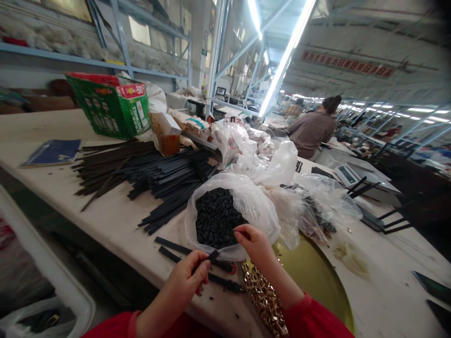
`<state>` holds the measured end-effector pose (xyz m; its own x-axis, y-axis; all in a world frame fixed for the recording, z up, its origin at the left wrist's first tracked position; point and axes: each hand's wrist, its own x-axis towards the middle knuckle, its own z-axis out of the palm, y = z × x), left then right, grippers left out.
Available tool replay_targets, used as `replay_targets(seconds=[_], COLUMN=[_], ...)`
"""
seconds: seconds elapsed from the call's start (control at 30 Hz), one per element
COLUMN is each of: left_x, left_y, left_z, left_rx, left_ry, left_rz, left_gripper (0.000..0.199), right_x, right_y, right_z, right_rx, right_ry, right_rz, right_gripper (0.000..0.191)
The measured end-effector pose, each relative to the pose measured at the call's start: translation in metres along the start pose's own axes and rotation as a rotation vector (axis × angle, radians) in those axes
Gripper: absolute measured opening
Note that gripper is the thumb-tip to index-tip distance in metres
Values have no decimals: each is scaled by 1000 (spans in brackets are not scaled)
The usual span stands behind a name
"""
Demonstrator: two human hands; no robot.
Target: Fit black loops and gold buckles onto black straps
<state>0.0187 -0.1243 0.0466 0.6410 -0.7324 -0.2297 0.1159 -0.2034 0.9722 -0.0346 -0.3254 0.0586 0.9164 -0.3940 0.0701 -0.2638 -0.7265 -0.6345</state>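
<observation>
Two red sleeves (319,319); L hand (188,277), grip pinched on 1 blk strip (213,255); R hand (256,244), grip pinched over 1 wht bag (259,206), hold unclear.

Left hand (192,273) curls lower, right hand (254,240) pinches higher.

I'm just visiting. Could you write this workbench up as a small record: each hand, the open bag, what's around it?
Left hand: holds a dark strip
Right hand: fingers pinched over the open bag; anything between them is too small to tell
Bag contents: small black pieces
Left of bag: piled dark strips
Near right forearm: gold-coloured metal pieces, round gold-coloured tray
</observation>
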Motion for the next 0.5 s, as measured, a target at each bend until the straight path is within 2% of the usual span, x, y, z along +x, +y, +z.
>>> replay_targets(seconds=[0.07, 0.17, 0.23, 0.33, 0.43, 0.5], left_x=[-5, -16, -26, -43, -57, -63], left_y=[11, 24, 27, 27, 27, 29], left_z=[4, 15, 22, 30, 35, 39], left_rx=[-37, -68, -50, 6, 50, 104], left_ry=[10, -46, -95, -153, -204, -196], left_rz=[61, 77, 45, 18, 26, 62], left_gripper=[43, 40, 36, 30, 27, 25], right_x=[-29, -73, -96, -121, -138, -146], right_y=[-18, -42, -51, -53, -47, -44], right_z=[2, 9, 14, 17, 20, 21], right_rx=[249, 746, 883, 856, 613, 426], right_ry=[-18, -16, 15, 39, 125, 201], right_rz=[43, 179, 247, 266, 176, 107], right_gripper=[24, 27, 28, 26, 16, 11])
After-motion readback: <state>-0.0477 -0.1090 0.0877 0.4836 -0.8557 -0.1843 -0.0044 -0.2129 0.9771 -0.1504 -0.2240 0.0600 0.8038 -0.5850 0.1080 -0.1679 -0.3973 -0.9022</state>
